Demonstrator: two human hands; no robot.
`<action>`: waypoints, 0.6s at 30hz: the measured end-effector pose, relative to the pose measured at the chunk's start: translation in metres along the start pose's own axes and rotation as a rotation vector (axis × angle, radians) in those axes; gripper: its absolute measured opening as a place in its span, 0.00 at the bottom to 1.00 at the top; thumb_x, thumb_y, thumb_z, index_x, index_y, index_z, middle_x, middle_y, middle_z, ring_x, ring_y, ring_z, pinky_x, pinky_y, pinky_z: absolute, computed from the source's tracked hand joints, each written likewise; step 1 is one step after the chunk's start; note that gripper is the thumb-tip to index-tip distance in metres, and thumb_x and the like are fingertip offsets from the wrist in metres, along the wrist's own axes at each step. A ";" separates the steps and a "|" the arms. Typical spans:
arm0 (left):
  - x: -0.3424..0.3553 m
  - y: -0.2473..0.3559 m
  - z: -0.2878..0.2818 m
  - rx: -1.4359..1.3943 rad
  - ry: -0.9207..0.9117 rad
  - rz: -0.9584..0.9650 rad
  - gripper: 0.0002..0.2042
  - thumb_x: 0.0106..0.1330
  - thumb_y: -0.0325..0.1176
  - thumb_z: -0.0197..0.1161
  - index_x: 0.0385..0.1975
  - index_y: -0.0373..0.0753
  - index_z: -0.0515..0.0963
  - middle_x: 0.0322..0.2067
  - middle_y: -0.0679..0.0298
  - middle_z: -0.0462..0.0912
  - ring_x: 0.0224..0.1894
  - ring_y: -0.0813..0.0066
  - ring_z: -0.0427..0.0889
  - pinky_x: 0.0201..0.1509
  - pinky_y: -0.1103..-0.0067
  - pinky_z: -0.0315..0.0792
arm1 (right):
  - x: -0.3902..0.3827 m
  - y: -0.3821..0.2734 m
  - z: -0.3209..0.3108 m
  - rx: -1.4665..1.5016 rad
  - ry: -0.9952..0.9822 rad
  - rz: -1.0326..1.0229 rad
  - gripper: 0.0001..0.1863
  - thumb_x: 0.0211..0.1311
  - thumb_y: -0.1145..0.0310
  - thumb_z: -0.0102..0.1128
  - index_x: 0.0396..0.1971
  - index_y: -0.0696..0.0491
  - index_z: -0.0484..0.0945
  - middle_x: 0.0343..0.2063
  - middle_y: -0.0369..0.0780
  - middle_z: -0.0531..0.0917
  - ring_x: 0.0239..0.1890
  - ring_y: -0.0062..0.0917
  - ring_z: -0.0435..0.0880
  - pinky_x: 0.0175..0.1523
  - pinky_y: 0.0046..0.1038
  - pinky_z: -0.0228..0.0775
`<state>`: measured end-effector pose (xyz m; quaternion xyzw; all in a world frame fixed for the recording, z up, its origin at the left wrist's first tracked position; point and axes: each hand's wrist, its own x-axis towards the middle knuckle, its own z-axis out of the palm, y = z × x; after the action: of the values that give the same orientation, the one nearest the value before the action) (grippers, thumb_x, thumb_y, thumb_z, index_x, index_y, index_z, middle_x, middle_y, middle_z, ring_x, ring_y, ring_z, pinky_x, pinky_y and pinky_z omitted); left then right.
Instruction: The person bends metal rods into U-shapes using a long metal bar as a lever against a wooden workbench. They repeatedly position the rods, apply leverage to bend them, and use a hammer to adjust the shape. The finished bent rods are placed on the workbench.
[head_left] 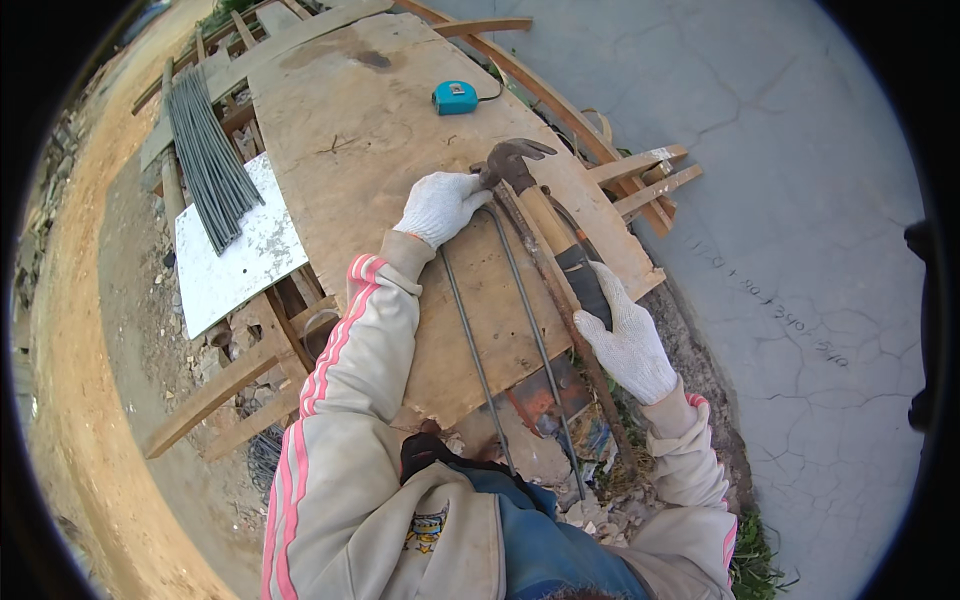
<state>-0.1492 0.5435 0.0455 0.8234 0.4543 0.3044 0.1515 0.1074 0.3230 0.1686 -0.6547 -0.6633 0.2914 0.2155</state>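
I am bending a thin steel rod (500,300) into a long U shape on the plywood board (380,130), and I judge this step is almost finished: the curve at the top is already formed and the two legs are running down toward me, past the board's near edge at about 6 o'clock.

My left hand (440,205), in a white glove, is pressing down on the bend of the rod, with the fingers curled closed over it, just at 9 o'clock from the head of the hammer (515,160). My right hand (625,340), also gloved, is gripping the dark end of the hammer's handle, closed firmly around it, at about 4 o'clock from the left hand. A rusty bar (560,300) is lying along the handle; I cannot tell if my right hand is touching it too.

I think the next move is needing a steady left hand, so the rod is not slipping while the lever is pulling.
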 end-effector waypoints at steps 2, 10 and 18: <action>0.001 -0.001 0.001 0.039 -0.034 -0.020 0.16 0.73 0.48 0.63 0.47 0.44 0.89 0.40 0.52 0.90 0.46 0.47 0.88 0.50 0.57 0.80 | -0.002 -0.004 -0.003 -0.013 -0.010 0.015 0.37 0.74 0.57 0.65 0.76 0.56 0.64 0.57 0.57 0.84 0.63 0.47 0.85 0.67 0.37 0.74; 0.000 -0.004 0.005 -0.003 0.072 0.058 0.16 0.72 0.47 0.63 0.47 0.44 0.89 0.40 0.53 0.90 0.45 0.47 0.87 0.50 0.57 0.80 | -0.003 -0.006 0.003 0.049 0.172 -0.032 0.37 0.74 0.57 0.65 0.75 0.57 0.64 0.60 0.57 0.83 0.65 0.48 0.83 0.68 0.38 0.72; 0.001 -0.003 0.001 0.011 0.025 0.058 0.16 0.72 0.44 0.65 0.47 0.39 0.88 0.42 0.50 0.89 0.46 0.45 0.87 0.50 0.59 0.80 | -0.007 0.008 0.002 -0.146 0.205 -0.158 0.36 0.74 0.57 0.64 0.75 0.56 0.64 0.58 0.59 0.83 0.62 0.52 0.84 0.64 0.40 0.75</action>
<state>-0.1501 0.5464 0.0433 0.8333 0.4336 0.3164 0.1322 0.1121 0.3160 0.1625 -0.6405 -0.7069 0.1561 0.2563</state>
